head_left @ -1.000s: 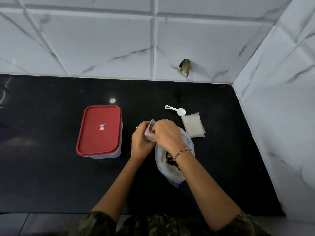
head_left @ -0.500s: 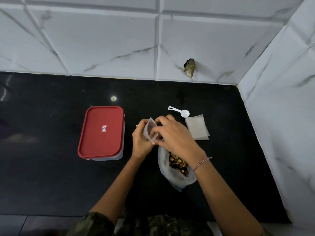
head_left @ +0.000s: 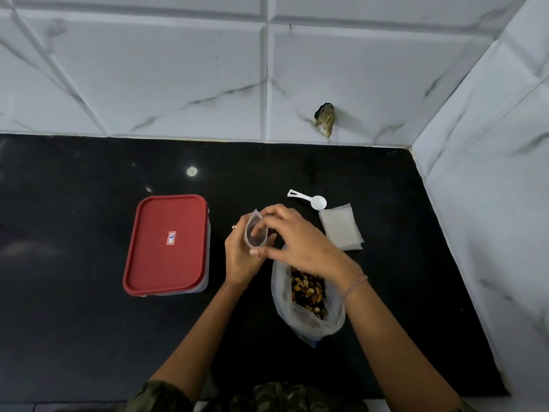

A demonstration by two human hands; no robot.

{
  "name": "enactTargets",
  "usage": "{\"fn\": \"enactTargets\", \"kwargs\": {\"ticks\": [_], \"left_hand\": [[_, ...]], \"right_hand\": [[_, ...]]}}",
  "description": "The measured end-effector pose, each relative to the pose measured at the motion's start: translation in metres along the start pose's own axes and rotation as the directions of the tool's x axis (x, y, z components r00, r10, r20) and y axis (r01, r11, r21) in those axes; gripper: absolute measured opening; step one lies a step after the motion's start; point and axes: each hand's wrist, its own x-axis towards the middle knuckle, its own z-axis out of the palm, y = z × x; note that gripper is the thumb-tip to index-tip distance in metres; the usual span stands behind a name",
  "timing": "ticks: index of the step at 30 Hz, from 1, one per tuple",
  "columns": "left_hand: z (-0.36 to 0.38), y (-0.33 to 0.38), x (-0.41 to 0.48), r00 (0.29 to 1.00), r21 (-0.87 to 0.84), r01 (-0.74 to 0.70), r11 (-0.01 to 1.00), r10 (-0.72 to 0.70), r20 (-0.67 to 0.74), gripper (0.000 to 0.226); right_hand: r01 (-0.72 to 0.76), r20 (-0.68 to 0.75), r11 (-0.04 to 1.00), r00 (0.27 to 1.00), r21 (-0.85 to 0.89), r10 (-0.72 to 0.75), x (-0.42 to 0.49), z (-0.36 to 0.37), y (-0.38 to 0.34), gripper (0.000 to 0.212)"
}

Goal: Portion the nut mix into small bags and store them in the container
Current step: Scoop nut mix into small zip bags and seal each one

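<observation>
Black stone countertop (head_left: 89, 337) fills the head view, where a small clear plastic bag (head_left: 256, 230) is gripped at its near end by the left hand (head_left: 240, 257), long axis running near to far, its far mouth pinched by curled fingers of the right hand (head_left: 300, 242). The large clear bag of nut mix (head_left: 309, 295) lies open just near of the right hand and the white plastic scoop (head_left: 312, 199) just beyond it, so that hand is judged the nearer for scooping.
</observation>
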Motion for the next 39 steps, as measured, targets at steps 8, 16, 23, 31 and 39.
{"fn": "enactTargets", "kwargs": {"ticks": [8,16,23,31,39], "left_hand": [[0.005,-0.011,-0.003,0.995,0.091,0.088,0.992,-0.093,0.049,0.059],[0.005,-0.011,-0.002,0.99,0.114,0.081,0.99,-0.093,0.107,0.063],[0.0,-0.01,-0.01,0.987,0.117,0.116,0.986,-0.128,0.093,0.067],[0.004,0.0,-0.019,0.984,0.121,0.122,0.985,-0.135,0.112,0.067],[0.0,0.008,-0.047,0.989,0.123,0.077,0.989,-0.092,0.12,0.067]], "right_hand": [[-0.337,-0.31,0.924,0.872,0.183,0.379,0.074,-0.042,0.106,0.02],[-0.539,-0.057,0.841,0.842,-0.046,0.537,0.127,-0.022,0.155,0.034],[-0.469,-0.065,0.883,0.882,-0.02,0.467,0.127,-0.013,0.156,0.03],[-0.312,-0.352,0.873,0.823,0.376,0.446,0.086,-0.035,0.125,0.035],[-0.145,-0.299,0.62,0.778,0.771,0.553,0.004,-0.03,0.083,0.017]]}}
